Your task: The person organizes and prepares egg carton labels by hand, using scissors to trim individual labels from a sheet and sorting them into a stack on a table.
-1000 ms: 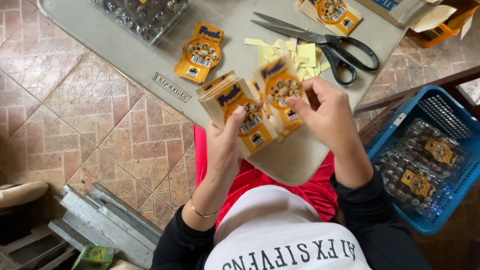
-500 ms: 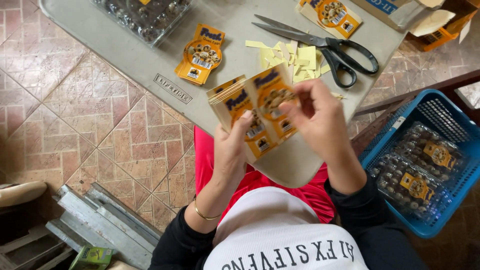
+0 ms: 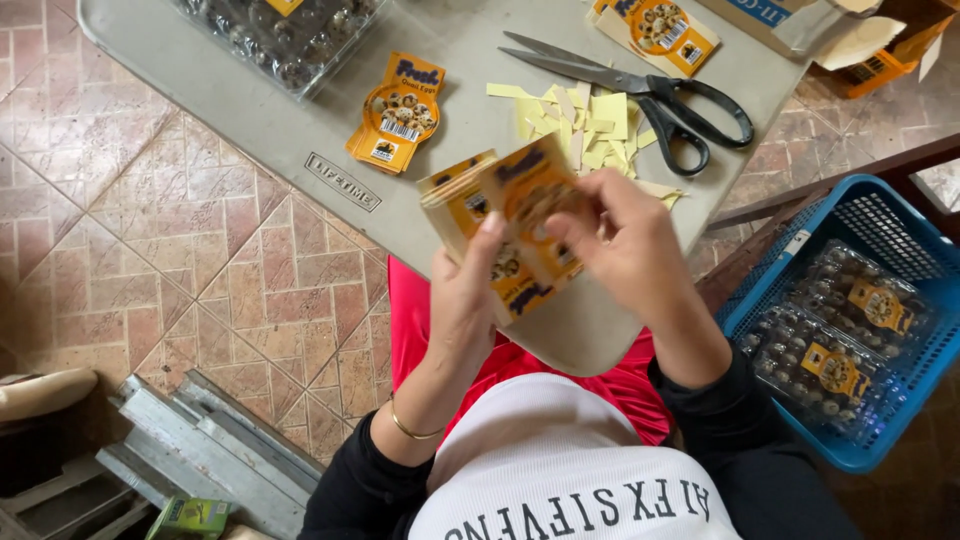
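My left hand point(image 3: 468, 290) grips a stack of orange and yellow label cards point(image 3: 487, 208) just above the near edge of the grey folding table point(image 3: 300, 140). My right hand point(image 3: 625, 245) pinches the top card of that stack from the right side. One loose orange label card point(image 3: 397, 112) lies flat on the table to the left of the stack. Black-handled scissors point(image 3: 660, 95) rest beyond my hands, on a heap of yellow paper scraps point(image 3: 580, 118).
A clear plastic egg tray point(image 3: 275, 35) sits at the table's far left. More label cards point(image 3: 650, 28) and an open cardboard box point(image 3: 810, 22) lie at the far right. A blue basket point(image 3: 870, 215) with packed egg trays stands on the right. Metal rails point(image 3: 200, 450) lie on the tiled floor.
Both hands have slid slightly left with the stack, and my right fingers have shifted further over the top card. The things on the table stay where they were.
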